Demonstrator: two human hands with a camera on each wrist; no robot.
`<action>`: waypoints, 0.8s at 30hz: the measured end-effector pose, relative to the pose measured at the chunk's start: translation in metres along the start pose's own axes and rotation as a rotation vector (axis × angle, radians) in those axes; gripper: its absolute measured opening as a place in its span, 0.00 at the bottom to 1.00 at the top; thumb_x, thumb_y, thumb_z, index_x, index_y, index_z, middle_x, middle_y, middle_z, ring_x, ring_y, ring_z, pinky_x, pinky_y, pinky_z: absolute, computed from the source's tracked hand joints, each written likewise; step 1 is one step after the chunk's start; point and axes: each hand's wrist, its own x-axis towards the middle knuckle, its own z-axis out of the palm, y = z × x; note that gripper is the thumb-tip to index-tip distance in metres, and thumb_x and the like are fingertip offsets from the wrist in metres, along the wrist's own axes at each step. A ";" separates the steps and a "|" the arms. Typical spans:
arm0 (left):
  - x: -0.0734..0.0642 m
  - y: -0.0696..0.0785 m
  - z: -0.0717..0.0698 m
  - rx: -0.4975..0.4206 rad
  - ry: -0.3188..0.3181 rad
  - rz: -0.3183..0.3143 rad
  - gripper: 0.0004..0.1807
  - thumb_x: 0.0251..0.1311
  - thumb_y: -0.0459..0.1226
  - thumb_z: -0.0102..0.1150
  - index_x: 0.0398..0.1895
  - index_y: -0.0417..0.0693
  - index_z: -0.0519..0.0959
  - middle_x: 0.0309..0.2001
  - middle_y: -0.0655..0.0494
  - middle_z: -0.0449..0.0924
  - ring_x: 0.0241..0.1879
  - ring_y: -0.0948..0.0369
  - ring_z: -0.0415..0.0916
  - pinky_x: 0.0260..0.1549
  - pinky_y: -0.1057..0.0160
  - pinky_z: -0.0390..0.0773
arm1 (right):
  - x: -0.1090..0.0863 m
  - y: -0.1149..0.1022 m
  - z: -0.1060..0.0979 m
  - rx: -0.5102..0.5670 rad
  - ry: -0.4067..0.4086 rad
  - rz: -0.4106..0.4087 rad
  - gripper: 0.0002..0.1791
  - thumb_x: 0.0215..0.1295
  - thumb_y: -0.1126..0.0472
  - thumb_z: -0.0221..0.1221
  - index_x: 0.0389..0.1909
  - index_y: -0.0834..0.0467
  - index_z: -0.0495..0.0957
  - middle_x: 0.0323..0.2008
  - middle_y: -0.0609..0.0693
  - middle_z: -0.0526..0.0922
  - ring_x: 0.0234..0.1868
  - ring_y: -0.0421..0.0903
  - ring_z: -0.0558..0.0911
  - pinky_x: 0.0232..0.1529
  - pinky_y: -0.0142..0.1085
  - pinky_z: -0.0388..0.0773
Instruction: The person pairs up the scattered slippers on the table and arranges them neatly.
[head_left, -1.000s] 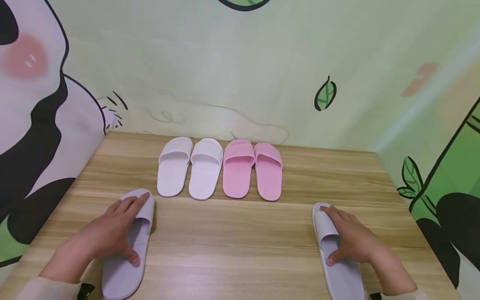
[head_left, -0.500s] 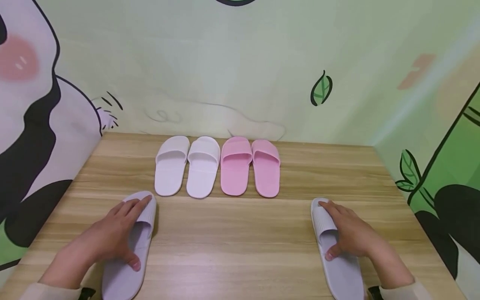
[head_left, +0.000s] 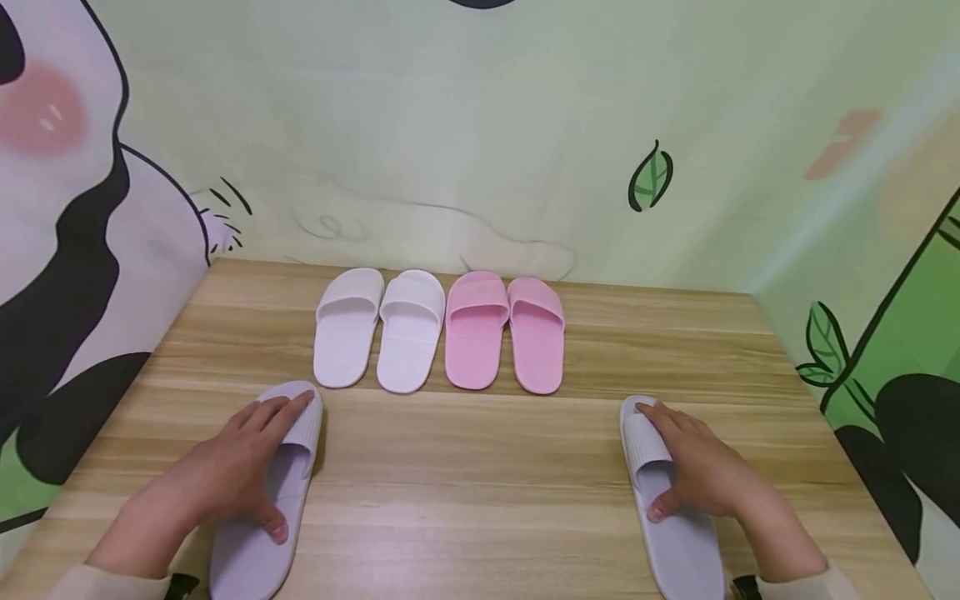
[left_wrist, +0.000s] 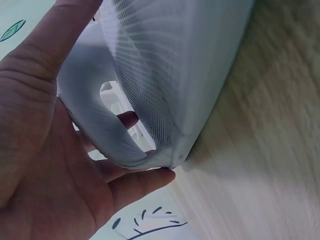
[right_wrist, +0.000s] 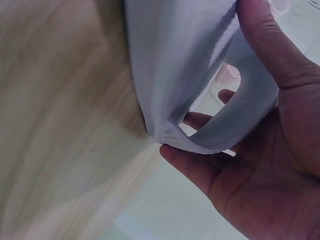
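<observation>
My left hand (head_left: 228,471) lies over a light grey slide slipper (head_left: 255,558) at the left front, its thumb on the inner edge and its fingers across the ribbed strap. The left wrist view shows the fingers about the strap (left_wrist: 95,115), with the sole's edge on the wood. A matching grey slipper (head_left: 684,546) lies at the right front, and my right hand (head_left: 701,467) grips it the same way. In the right wrist view the fingers bend round its strap (right_wrist: 250,100) and the thumb touches the upper edge.
Two white slippers (head_left: 408,350) and two pink slippers (head_left: 476,350) stand in a row at the back of the wooden surface (head_left: 465,483), toes to the wall. Walls printed with pandas and leaves (head_left: 651,177) close in the back and both sides.
The left hand and its grey slipper have slid a little to the right. The right hand and its slipper have shifted very slightly left. The white and pink slippers have not moved.
</observation>
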 end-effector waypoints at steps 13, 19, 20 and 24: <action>-0.002 0.008 0.000 0.002 -0.004 -0.002 0.92 0.01 0.71 0.81 0.83 0.52 0.49 0.72 0.33 0.63 0.69 0.26 0.61 0.50 0.29 0.79 | 0.002 -0.005 0.002 0.005 -0.012 0.012 0.77 0.20 0.43 0.86 0.79 0.55 0.57 0.73 0.76 0.63 0.70 0.78 0.66 0.62 0.72 0.70; -0.001 0.011 0.000 -0.003 -0.021 -0.008 0.91 0.02 0.70 0.83 0.83 0.52 0.49 0.73 0.32 0.63 0.70 0.28 0.61 0.52 0.29 0.78 | 0.003 -0.007 0.002 0.002 -0.011 0.005 0.77 0.21 0.43 0.86 0.78 0.55 0.57 0.73 0.76 0.62 0.70 0.78 0.66 0.61 0.73 0.70; -0.001 0.012 0.000 -0.003 -0.023 -0.008 0.91 0.02 0.70 0.83 0.83 0.52 0.49 0.73 0.32 0.63 0.70 0.28 0.61 0.52 0.29 0.78 | 0.003 -0.007 0.003 0.002 -0.008 0.001 0.77 0.20 0.43 0.86 0.78 0.55 0.57 0.73 0.76 0.62 0.70 0.78 0.66 0.61 0.73 0.70; 0.000 0.014 -0.001 -0.004 -0.032 -0.009 0.91 0.03 0.69 0.84 0.83 0.52 0.49 0.73 0.32 0.62 0.71 0.27 0.59 0.52 0.28 0.78 | 0.003 -0.008 0.003 0.000 0.011 -0.019 0.77 0.19 0.43 0.86 0.78 0.56 0.58 0.74 0.76 0.62 0.70 0.78 0.66 0.62 0.72 0.70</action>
